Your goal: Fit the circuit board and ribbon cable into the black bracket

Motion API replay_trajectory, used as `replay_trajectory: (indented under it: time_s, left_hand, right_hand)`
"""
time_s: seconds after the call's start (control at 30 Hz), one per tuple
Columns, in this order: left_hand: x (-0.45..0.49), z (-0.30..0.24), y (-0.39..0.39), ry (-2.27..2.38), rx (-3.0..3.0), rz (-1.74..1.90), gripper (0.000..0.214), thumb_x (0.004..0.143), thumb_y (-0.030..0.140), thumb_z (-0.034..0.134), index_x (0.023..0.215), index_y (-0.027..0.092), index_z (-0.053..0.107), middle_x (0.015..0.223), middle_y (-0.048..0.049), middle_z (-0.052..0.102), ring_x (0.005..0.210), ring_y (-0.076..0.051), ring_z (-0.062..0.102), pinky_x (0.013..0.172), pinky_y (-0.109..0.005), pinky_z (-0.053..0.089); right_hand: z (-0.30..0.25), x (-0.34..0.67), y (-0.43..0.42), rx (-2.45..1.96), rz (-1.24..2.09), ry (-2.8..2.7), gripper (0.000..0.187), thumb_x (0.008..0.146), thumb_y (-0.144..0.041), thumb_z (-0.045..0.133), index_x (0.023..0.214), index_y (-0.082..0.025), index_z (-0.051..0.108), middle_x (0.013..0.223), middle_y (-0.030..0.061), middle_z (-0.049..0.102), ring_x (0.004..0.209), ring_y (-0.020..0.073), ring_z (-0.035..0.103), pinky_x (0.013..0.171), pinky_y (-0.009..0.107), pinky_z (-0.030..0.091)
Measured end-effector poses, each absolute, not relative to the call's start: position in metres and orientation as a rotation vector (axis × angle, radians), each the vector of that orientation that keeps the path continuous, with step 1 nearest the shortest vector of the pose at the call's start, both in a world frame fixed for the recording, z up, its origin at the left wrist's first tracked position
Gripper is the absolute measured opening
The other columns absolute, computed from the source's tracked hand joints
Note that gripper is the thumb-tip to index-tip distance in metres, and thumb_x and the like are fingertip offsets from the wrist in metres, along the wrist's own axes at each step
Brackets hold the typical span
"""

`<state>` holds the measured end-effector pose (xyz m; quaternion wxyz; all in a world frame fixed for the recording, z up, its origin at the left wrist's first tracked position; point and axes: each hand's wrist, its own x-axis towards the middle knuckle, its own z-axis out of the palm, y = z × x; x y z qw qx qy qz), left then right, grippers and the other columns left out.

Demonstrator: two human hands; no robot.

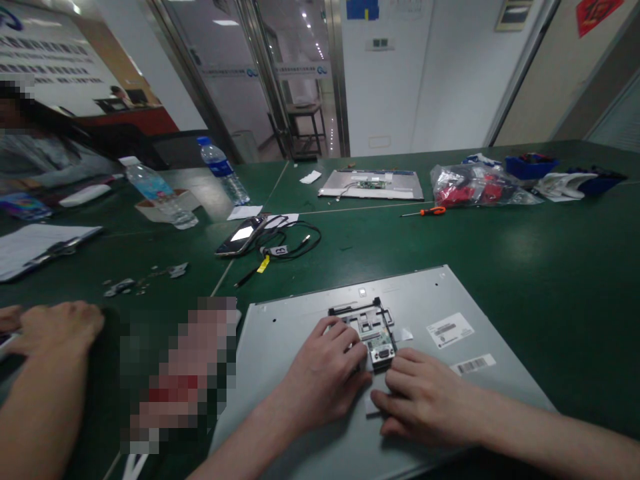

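Observation:
A grey flat display panel (280, 347) lies back side up on the green table in front of me. At its middle is a metal bracket (370, 323) holding a small circuit board with a video port (383, 355). My left hand (327, 367) is closed, its bent fingers gripping the bracket's left side. My right hand (425, 398) is also closed, fingers curled against the bracket's lower right corner near the port. The fingertips of both hands are partly hidden. A small grey strip (373, 404) shows between the hands.
Beyond the panel lie a coiled black cable (300, 250), a phone (243, 235), an orange screwdriver (433, 211), another panel (370, 187) and a plastic bag (480, 187). Two bottles (163, 193) stand at left, near small scraps (120, 287). Another person's arm (55, 373) rests at lower left.

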<state>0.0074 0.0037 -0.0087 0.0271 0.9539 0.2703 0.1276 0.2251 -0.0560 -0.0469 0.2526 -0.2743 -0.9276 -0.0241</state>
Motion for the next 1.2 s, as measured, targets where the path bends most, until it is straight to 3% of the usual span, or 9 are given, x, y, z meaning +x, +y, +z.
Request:
replay_trajectory:
  time_s: [0.67, 1.0, 1.2]
  left_hand:
    - [0.0068, -0.0083, 0.0043, 0.816, 2.932, 0.357, 0.01, 0.091, 0.029, 0.065, 0.091, 0.019, 0.064, 0.09, -0.0054, 0.066, 0.088, -0.026, 0.059, 0.095, -0.05, 0.043]
    - [0.0051, -0.0084, 0.0064, 0.813, 2.866, 0.359, 0.014, 0.089, 0.031, 0.066, 0.097, 0.02, 0.066, 0.093, -0.0053, 0.067, 0.091, -0.026, 0.06, 0.097, -0.051, 0.042]
    - [0.0046, -0.0091, 0.0064, 0.808, 2.865, 0.368, 0.014, 0.088, 0.031, 0.068, 0.097, 0.02, 0.066, 0.093, -0.0053, 0.067, 0.091, -0.026, 0.06, 0.098, -0.051, 0.042]
  right_hand:
    - [-0.048, 0.2252, -0.0547, -0.735, -0.063, -2.492, 0.026, 0.099, -0.043, 0.063, 0.098, -0.017, 0.067, 0.077, 0.0005, 0.062, 0.073, 0.0189, 0.05, 0.071, 0.034, 0.033]
    - [-0.0416, 0.2261, -0.0559, -0.705, -0.051, -2.45, 0.031, 0.106, -0.039, 0.05, 0.097, -0.015, 0.068, 0.075, 0.0007, 0.06, 0.07, 0.0186, 0.047, 0.07, 0.034, 0.033]
    - [-0.044, 0.2261, -0.0559, -0.712, -0.048, -2.455, 0.032, 0.106, -0.041, 0.051, 0.098, -0.015, 0.068, 0.076, 0.0011, 0.06, 0.072, 0.0189, 0.048, 0.071, 0.034, 0.033]
